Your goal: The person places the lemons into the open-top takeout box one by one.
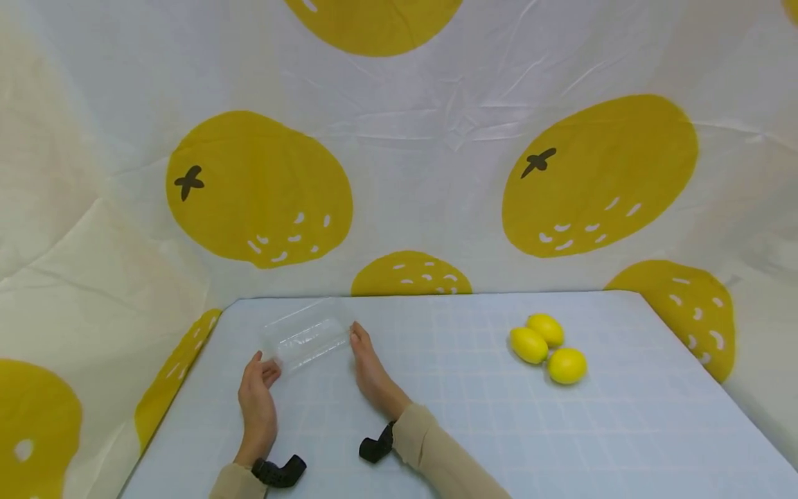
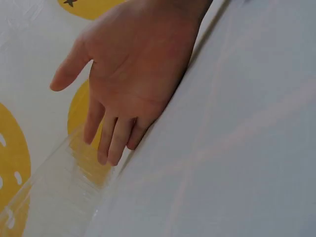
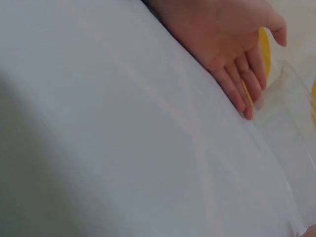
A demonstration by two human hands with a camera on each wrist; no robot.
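Observation:
A clear plastic tray [image 1: 312, 339] lies at an angle on the back left of the table, see-through and shiny along its edges. My left hand [image 1: 257, 402] is at its near left corner, fingertips right at the edge. On the other side, my right hand [image 1: 374, 371] has its fingertips at the tray's right end. In the left wrist view the fingers of the left hand [image 2: 136, 74] extend toward the clear plastic [image 2: 59, 182]. The right wrist view has the right hand [image 3: 224, 44] with straight fingers beside the plastic wall [image 3: 286, 128].
Three yellow lemons [image 1: 528, 345] sit grouped on the right side of the table [image 1: 474, 430], which has a pale checked cover. A fabric backdrop [image 1: 430, 173] printed with large yellow fruit rises behind the table and along its sides.

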